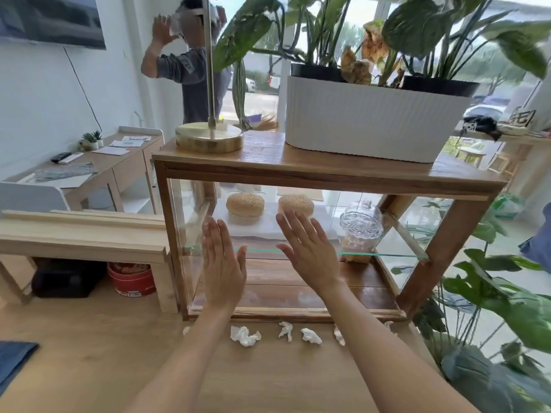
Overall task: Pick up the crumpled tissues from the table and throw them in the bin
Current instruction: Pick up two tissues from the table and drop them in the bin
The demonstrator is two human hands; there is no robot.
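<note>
Several white crumpled tissues lie in a row on the light wooden table (268,380), close to the base of a glass display case: a large one (245,336), a smaller one (285,330), another (311,335), and one partly hidden by my right forearm (339,336). My left hand (222,262) and my right hand (308,250) are held up flat with fingers spread, above the tissues and in front of the case. Both hold nothing. A red round tub (131,278) stands under a bench at the left; I cannot tell whether it is the bin.
The wood-framed glass display case (325,174) holds two buns and a glass jar, with a brass lamp base (208,138) and a white planter (375,120) on top. Leafy plants (492,308) crowd the right. A person (190,64) stands behind at the window.
</note>
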